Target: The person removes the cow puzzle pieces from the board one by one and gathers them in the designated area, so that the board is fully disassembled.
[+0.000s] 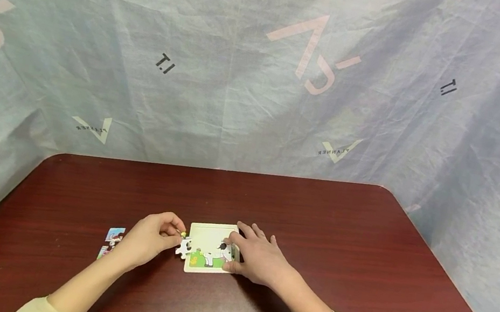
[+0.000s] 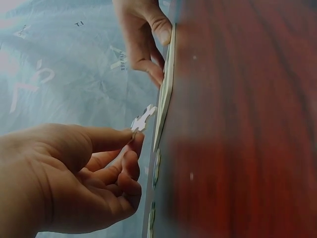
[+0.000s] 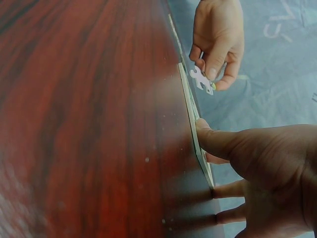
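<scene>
My left hand (image 1: 150,238) pinches a mostly white jigsaw piece (image 1: 183,248) between thumb and index finger. The piece has a bit of yellow at its far end and is raised above the tabletop in the left wrist view. It overlaps the left edge of a shallow, pale puzzle tray (image 1: 207,231). Along the tray's near side lie fitted pieces with a green ground and a black-and-white animal (image 1: 209,260). My right hand (image 1: 258,255) rests on the tray's right side, thumb on its near right part and fingers spread across the right edge, hiding part of the picture.
Loose jigsaw pieces (image 1: 115,234) in blue, red and white lie left of the tray, partly behind my left forearm. Everything rests on a dark red wood-grain table (image 1: 340,236). A grey printed cloth (image 1: 230,65) hangs behind and beside the table.
</scene>
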Available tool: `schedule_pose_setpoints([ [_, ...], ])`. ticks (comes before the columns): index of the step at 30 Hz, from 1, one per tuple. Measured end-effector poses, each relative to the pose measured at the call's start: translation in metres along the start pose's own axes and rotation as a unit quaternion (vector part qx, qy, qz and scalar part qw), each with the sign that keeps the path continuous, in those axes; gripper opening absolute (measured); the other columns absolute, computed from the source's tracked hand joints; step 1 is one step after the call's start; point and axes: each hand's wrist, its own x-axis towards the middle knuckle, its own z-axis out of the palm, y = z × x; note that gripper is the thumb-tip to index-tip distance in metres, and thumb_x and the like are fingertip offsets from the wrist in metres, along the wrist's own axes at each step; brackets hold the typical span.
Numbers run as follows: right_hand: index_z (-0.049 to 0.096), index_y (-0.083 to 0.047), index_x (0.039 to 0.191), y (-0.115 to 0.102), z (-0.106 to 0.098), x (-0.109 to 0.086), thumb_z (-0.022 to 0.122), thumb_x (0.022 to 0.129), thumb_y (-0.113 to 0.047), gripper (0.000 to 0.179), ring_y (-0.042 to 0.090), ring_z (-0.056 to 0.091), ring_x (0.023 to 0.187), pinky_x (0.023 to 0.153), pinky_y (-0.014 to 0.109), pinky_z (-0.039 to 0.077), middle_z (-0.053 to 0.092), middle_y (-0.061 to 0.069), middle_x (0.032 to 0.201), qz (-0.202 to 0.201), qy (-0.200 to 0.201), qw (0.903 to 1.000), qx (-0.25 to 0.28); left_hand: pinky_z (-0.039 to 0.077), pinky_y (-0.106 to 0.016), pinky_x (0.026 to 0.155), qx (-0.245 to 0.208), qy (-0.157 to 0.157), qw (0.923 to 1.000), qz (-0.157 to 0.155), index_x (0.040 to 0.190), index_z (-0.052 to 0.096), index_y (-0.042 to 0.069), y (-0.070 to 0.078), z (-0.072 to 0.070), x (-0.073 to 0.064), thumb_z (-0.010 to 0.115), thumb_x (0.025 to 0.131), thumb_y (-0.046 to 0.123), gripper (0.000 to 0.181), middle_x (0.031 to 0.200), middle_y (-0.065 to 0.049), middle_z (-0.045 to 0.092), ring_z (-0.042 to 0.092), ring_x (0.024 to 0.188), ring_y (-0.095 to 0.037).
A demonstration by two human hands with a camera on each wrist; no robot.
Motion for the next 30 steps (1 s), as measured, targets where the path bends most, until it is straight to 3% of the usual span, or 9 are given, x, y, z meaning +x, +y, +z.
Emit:
schedule_pose_setpoints([
  [18, 0.062, -0.026, 0.121, 0.001, 0.001, 0.000, 0.073, 0.090, -0.046, 0.039, 0.045, 0.032, 0.144, 0.104, 0.073, 0.030, 0.037, 0.013, 0.158, 0.002, 0.002, 1.0000, 0.003, 0.045, -0.032, 0.066, 0.002, -0.024, 0.9991, -0.036, 0.103, 0.067, 0.008, -0.016, -0.025, -0.021, 0.073, 0.090, 0.006, 0.015, 0.084, -0.002, 0.067, 0.058, 0.079, -0.019],
  [30, 0.061, -0.026, 0.120, 0.000, 0.000, 0.000, 0.073, 0.090, -0.046, 0.038, 0.045, 0.032, 0.144, 0.104, 0.073, 0.030, 0.037, 0.014, 0.158, 0.000, 0.001, 1.0000, 0.004, 0.047, -0.033, 0.068, 0.021, -0.030, 0.9992, -0.015, 0.101, 0.068, 0.006, -0.026, -0.041, -0.030, 0.076, 0.087, 0.006, 0.015, 0.084, -0.001, 0.066, 0.060, 0.079, -0.018],
])
